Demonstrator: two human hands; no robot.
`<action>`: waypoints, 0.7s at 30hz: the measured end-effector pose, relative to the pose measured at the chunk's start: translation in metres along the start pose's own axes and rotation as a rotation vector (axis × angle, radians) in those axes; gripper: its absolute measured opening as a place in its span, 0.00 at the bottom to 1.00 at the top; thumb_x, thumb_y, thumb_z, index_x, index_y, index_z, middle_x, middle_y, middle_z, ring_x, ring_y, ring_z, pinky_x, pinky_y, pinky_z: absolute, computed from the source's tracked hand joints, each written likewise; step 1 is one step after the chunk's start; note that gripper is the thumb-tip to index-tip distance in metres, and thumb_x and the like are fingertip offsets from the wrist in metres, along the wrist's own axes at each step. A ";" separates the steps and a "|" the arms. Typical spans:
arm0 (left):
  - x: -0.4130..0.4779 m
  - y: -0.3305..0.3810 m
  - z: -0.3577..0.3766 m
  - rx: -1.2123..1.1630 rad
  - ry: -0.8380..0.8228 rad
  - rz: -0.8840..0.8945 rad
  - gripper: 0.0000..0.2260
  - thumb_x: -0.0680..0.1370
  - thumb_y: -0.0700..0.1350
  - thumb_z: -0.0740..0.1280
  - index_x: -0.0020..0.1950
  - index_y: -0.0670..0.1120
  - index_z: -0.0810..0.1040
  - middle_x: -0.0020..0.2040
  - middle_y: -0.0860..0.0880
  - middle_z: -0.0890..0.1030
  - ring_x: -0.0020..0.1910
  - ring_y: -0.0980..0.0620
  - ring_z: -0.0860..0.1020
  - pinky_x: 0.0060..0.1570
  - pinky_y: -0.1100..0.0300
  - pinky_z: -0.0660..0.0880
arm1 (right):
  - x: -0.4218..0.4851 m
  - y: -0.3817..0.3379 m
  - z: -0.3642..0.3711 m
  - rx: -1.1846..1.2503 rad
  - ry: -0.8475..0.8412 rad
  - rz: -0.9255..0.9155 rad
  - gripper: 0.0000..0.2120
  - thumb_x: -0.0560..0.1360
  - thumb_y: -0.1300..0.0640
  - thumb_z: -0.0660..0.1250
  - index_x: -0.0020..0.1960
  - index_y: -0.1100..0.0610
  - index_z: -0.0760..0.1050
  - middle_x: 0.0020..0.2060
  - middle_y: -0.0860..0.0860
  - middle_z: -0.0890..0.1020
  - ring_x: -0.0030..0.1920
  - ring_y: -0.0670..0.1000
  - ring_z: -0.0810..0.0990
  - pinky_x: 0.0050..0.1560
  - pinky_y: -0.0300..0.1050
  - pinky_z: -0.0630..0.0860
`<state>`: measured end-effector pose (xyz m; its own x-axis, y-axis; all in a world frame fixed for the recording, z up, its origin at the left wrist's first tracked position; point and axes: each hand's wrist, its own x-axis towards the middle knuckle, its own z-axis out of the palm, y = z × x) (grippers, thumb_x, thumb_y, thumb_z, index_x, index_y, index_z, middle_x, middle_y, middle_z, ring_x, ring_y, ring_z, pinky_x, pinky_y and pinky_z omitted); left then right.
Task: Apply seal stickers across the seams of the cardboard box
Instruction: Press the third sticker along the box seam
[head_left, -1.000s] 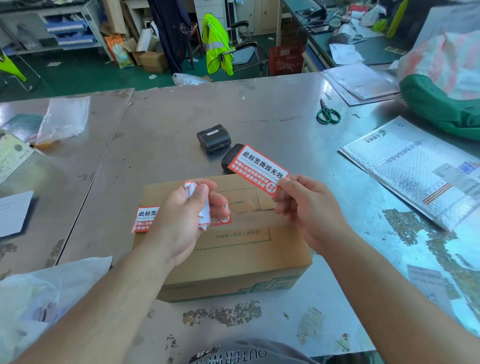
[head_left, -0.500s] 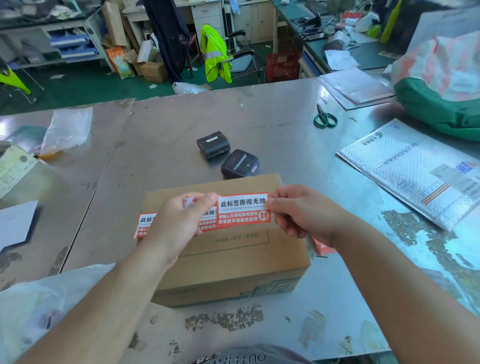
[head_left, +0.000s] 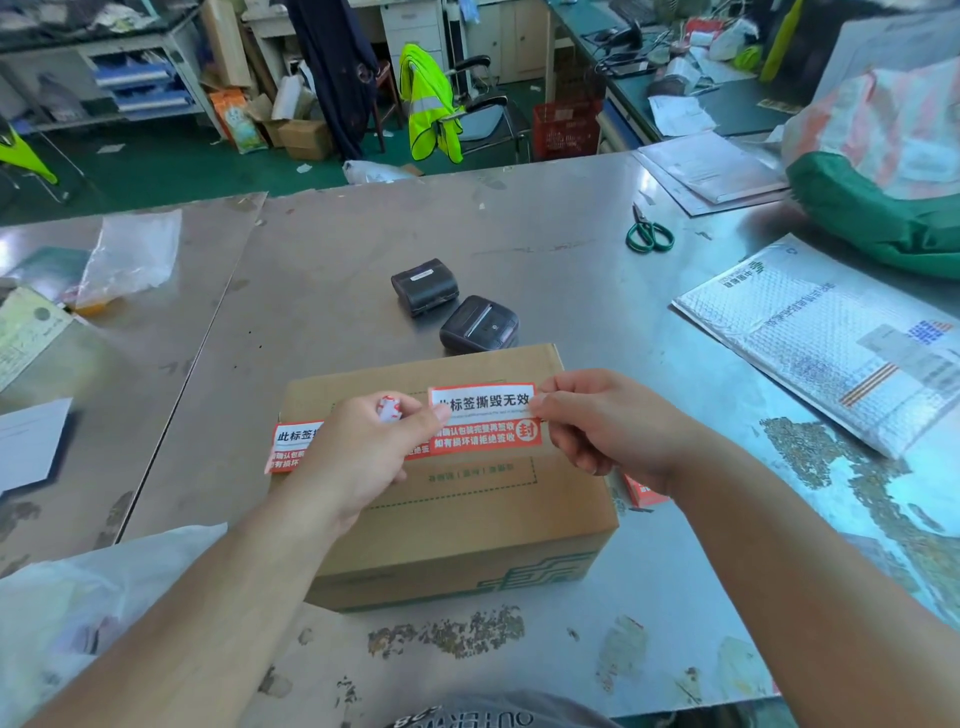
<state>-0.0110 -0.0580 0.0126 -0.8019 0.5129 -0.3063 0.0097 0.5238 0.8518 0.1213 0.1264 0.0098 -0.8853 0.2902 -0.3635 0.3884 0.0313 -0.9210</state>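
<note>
Nearest you, the box sits almost square on, front face toward you. Over its top your hands are apart, one at each end of the sticker. Your left hand pinches the left end over the middle of the top, with a crumpled backing tucked in its curled fingers. Your right hand pinches the right end at the box's right edge.

The sticker lies right between your hands, long axis running left to right along the top, text facing you. It's low on the cardboard, but I can't tell whether it's stuck down. The seam under it is hidden, so I can't call the line-up.

At the box's left edge a second sticker is already on, in line with this one and partly under your left hand. I'd judge the next move is to lower the sticker and press it flat, and neither hand has to reach.

Beyond the box's far edge sit two printers, and farther back to the right, scissors.
</note>
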 end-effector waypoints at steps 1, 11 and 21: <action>0.003 0.003 0.000 -0.013 0.007 0.002 0.11 0.76 0.50 0.71 0.37 0.47 0.77 0.18 0.58 0.69 0.25 0.57 0.67 0.35 0.59 0.70 | 0.001 -0.002 -0.001 -0.013 0.021 0.005 0.12 0.80 0.55 0.65 0.39 0.54 0.77 0.25 0.50 0.74 0.24 0.48 0.68 0.26 0.40 0.62; 0.021 0.019 0.004 0.094 0.092 0.037 0.14 0.74 0.55 0.71 0.35 0.48 0.77 0.26 0.56 0.76 0.27 0.51 0.70 0.33 0.60 0.67 | 0.019 -0.020 -0.008 -0.183 0.232 0.028 0.15 0.77 0.48 0.70 0.34 0.53 0.76 0.24 0.49 0.72 0.24 0.49 0.70 0.29 0.42 0.65; 0.023 0.007 0.003 0.088 0.205 0.096 0.09 0.73 0.57 0.73 0.39 0.53 0.84 0.32 0.57 0.84 0.33 0.57 0.81 0.37 0.59 0.75 | 0.025 -0.019 -0.001 -0.208 0.248 -0.027 0.15 0.78 0.48 0.69 0.38 0.57 0.79 0.23 0.47 0.73 0.24 0.48 0.70 0.32 0.43 0.69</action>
<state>-0.0277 -0.0399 0.0104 -0.8991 0.4192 -0.1260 0.1362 0.5413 0.8297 0.0923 0.1340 0.0180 -0.8163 0.5103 -0.2707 0.4324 0.2290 -0.8721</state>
